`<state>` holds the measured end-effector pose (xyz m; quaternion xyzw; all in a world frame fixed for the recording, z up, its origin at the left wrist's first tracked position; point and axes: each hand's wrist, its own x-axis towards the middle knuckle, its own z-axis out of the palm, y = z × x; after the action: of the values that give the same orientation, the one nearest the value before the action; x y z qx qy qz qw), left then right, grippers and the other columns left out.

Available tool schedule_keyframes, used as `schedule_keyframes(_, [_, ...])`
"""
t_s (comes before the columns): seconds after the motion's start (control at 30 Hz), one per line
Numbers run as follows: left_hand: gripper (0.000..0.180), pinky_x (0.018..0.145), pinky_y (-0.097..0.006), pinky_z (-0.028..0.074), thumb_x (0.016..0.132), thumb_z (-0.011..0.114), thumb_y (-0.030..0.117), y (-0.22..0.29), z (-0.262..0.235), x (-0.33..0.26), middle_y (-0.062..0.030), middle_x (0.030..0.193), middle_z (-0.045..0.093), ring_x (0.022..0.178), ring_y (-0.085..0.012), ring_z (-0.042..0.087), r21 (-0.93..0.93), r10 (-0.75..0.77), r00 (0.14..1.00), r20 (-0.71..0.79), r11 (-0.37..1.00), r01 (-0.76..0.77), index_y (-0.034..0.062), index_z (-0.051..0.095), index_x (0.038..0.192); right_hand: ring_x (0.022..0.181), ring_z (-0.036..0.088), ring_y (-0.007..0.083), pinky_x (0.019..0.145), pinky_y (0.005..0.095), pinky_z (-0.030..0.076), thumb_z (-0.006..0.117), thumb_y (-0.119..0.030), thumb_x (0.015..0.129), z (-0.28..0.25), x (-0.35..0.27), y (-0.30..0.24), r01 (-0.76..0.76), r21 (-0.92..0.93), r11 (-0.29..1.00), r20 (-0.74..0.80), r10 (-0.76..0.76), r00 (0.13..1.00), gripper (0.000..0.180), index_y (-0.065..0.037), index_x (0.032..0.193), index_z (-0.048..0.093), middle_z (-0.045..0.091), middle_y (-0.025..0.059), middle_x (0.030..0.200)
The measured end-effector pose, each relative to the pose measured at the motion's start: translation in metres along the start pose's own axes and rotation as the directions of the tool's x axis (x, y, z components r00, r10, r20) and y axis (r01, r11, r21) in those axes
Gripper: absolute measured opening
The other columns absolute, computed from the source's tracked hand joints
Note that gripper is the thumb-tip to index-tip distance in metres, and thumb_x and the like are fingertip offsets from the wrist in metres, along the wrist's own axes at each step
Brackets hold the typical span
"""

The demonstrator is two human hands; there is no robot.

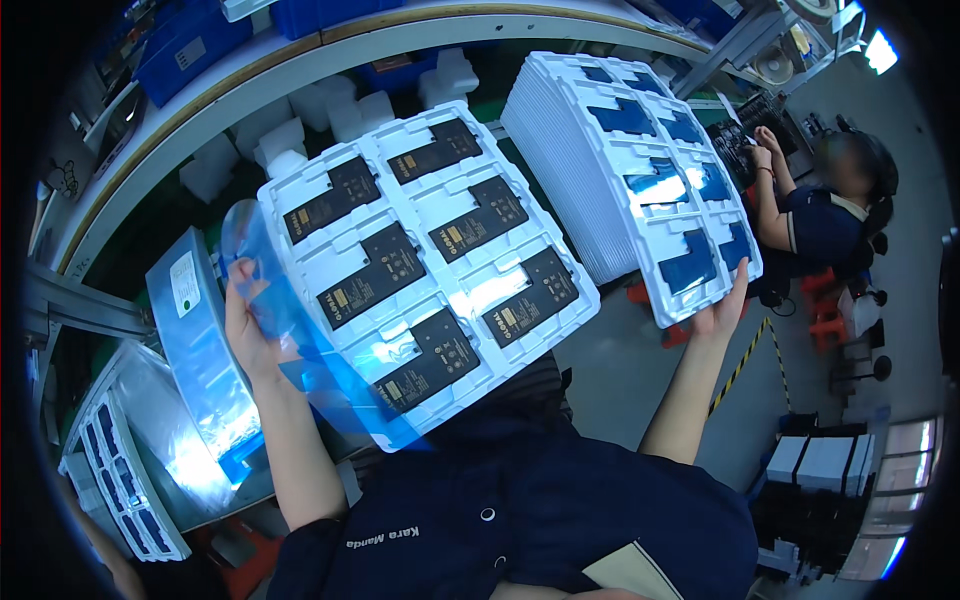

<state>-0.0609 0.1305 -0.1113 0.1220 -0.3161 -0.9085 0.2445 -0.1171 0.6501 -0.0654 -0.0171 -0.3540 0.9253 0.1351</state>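
A white plastic tray [470, 290] sits in front of me, with several black L-shaped battery packs [372, 275] in its pockets. My left hand [252, 325] grips a sheet of clear blue film [335, 385] along that tray's left edge; the film partly covers the fingers. To the right rises a tall stack of white trays [570, 170]. Its top tray [655, 245] carries several dark blue L-shaped pieces [688, 262]. At the near right corner of this top tray, my right hand [722, 308] clasps the rim, fingers partly hidden underneath.
Film-wrapped flat packs [195, 330] lie at left, with another loaded tray [122, 480] beyond. White foam blocks [360, 112] sit beneath a shelf [400, 25] holding blue bins [190, 50]. At right, a co-worker [825, 215] sits near red stools [825, 310].
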Motion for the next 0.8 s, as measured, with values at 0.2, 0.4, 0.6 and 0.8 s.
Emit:
schedule_keyframes(0.2, [0.026, 0.041, -0.024, 0.025, 0.099, 0.044, 0.027, 0.002, 0.008, -0.001, 0.0011, 0.049, 0.043, 0.037, -0.0077, 0.031, -0.033, -0.025, 1.0, -0.016, 0.999, 0.024, 0.0092, 0.061, 0.091, 0.095, 0.063, 0.028, 0.077, 0.0407, 0.056, 0.06, 0.001, 0.083, -0.016, 0.079, 0.004, 0.299, -0.441, 0.846, -0.228, -0.428, 0.875, 0.041, 0.004, 0.119, 0.043, 0.058, 0.0177, 0.108])
schedule_keyframes(0.4, [0.03, 0.038, -0.022, 0.03, 0.099, 0.042, 0.033, 0.002, -0.005, 0.002, -0.002, 0.049, 0.045, 0.037, -0.0094, 0.036, -0.005, -0.073, 0.994, 0.085, 0.997, 0.073, 0.0104, 0.06, 0.092, 0.088, 0.064, 0.0258, 0.073, 0.0384, 0.056, 0.06, 0.005, 0.081, -0.015, 0.129, 0.015, 0.349, -0.475, 0.807, -0.118, -0.452, 0.884, 0.031, 0.003, 0.109, 0.045, 0.059, 0.0171, 0.103])
schedule_keyframes(0.6, [0.029, 0.039, -0.022, 0.038, 0.099, 0.041, 0.032, 0.005, 0.0, -0.001, -0.003, 0.051, 0.048, 0.039, -0.0108, 0.043, -0.037, -0.107, 0.986, 0.13, 0.993, 0.113, 0.0088, 0.059, 0.099, 0.086, 0.065, 0.0246, 0.071, 0.0364, 0.056, 0.06, 0.004, 0.082, -0.014, 0.135, 0.012, 0.335, -0.506, 0.795, -0.136, -0.457, 0.879, 0.024, 0.004, 0.103, 0.049, 0.06, 0.0165, 0.101])
schedule_keyframes(0.8, [0.016, 0.054, -0.017, 0.045, 0.095, 0.052, 0.02, 0.009, 0.016, -0.011, 0.003, 0.066, 0.059, 0.059, -0.0043, 0.056, -0.035, -0.07, 0.986, 0.154, 0.996, 0.076, 0.0084, 0.062, 0.092, 0.087, 0.064, 0.0199, 0.067, 0.0307, 0.053, 0.065, -0.006, 0.083, -0.009, 0.119, 0.002, 0.164, -0.656, 0.737, -0.207, -0.384, 0.9, 0.036, -0.003, 0.116, 0.051, 0.061, 0.0102, 0.104])
